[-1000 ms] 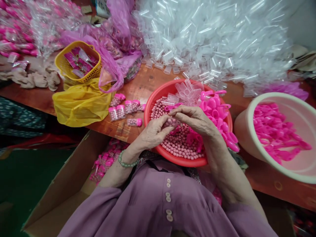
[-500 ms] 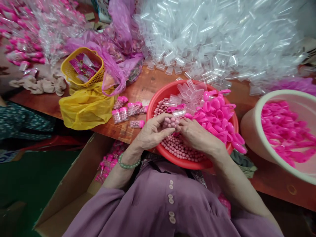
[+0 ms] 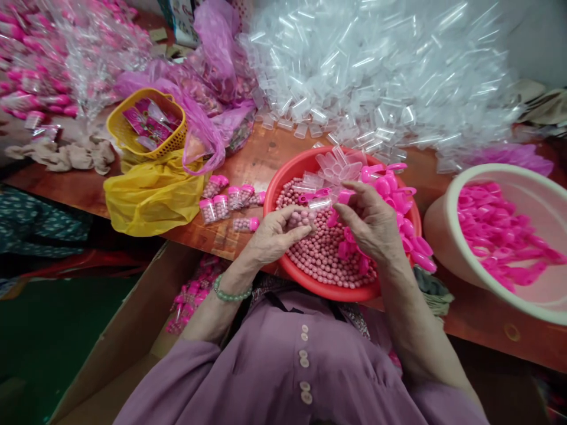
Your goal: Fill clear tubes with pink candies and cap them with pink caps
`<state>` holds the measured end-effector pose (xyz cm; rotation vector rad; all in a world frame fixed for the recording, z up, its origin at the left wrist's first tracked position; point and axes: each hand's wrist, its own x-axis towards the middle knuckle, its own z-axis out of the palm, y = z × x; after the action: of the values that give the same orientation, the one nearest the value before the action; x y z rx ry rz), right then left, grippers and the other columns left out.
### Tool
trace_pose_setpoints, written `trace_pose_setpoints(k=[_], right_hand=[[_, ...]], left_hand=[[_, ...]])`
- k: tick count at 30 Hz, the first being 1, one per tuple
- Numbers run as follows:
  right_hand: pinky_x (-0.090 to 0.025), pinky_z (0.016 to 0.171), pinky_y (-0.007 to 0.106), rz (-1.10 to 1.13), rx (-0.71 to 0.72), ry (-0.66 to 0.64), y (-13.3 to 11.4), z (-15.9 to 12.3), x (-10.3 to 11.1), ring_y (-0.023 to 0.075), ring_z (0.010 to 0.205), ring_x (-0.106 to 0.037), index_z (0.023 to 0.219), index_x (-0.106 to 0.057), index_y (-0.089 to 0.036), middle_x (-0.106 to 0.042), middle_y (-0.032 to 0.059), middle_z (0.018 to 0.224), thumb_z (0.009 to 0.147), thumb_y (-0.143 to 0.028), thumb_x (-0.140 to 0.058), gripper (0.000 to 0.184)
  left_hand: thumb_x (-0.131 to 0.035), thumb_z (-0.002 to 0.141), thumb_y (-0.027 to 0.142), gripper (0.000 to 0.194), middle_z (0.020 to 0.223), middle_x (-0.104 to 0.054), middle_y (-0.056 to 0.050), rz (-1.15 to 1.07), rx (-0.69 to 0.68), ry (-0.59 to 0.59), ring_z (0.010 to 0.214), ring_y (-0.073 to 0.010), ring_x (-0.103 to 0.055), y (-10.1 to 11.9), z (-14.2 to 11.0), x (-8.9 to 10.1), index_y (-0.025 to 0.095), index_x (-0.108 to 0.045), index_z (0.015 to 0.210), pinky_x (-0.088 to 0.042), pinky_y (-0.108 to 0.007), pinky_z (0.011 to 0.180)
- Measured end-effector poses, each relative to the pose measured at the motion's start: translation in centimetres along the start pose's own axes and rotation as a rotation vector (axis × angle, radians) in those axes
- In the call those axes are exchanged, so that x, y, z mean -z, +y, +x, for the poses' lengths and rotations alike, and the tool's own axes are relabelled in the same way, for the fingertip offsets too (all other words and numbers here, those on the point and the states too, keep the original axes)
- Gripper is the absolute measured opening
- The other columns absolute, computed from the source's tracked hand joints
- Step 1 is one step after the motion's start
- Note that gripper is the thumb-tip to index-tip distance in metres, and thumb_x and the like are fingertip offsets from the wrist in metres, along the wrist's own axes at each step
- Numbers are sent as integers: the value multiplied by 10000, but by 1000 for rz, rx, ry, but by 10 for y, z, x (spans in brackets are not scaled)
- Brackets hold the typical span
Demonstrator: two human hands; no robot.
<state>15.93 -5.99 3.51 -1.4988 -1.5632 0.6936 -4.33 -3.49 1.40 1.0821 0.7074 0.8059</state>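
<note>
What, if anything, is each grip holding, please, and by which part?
The left grip holds a bead-filled clear container by its sides. The right grip seems to pinch a pink piece; where is unclear.

Yellow basket [image 3: 173,143] with pink-purple packets [image 3: 148,122], upper left of frame; yellow plastic bag [image 3: 153,198] below it, purple plastic bag [image 3: 217,47] to its right; crumpled beige cloth [image 3: 71,156] further left; green floor [image 3: 66,330] lower left

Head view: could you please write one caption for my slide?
Over a red basin, left hand holding pink beads, right hand at bright-pink plastic pieces.
</note>
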Motion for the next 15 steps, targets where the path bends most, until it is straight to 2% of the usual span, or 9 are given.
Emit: trace_pose_setpoints(k=[2,4,7,10,15], right_hand=[[-524,614,291,261,-81,98,-1,0,-3,140,616,-606,1118,-564,-271,-626,-46,752,898,-384,-685,275],[-546,620,284,455,-120,133,-1,-2,-8,136,621,-633,1103,-537,-288,-645,-55,759,866,-429,-721,331],[-579,685,292,575,-138,135,0,-6,-12,140,674,-670,1069,-538,-296,-671,-51,783,844,-484,-740,357],[-589,776,308,508,-131,114,5,-12,-11,152,776,-696,1037,-572,-286,-693,-28,846,838,-496,-743,336],[-576,830,332,192,3,97,14,-22,-4,167,862,-689,1068,-629,-267,-709,10,966,890,-391,-694,227]], left_hand=[[-824,759,360,342,879,-677,-17,-37,21,38,849,-124,-662,-4,0,-3,150,-660,974,-566,-272,837],[-844,742,387,373,893,-667,-11,-107,56,51,879,-132,-678,-6,2,-6,151,-644,952,-580,-276,843],[-889,684,407,451,872,-657,7,-252,111,13,852,-136,-706,-7,4,-10,156,-614,938,-611,-314,855],[-914,644,413,500,841,-647,24,-330,122,11,770,-121,-700,-6,5,-12,159,-617,954,-630,-355,861],[-915,642,401,485,849,-616,42,-312,69,133,735,-70,-649,-9,6,-12,154,-633,951,-630,-311,845]])
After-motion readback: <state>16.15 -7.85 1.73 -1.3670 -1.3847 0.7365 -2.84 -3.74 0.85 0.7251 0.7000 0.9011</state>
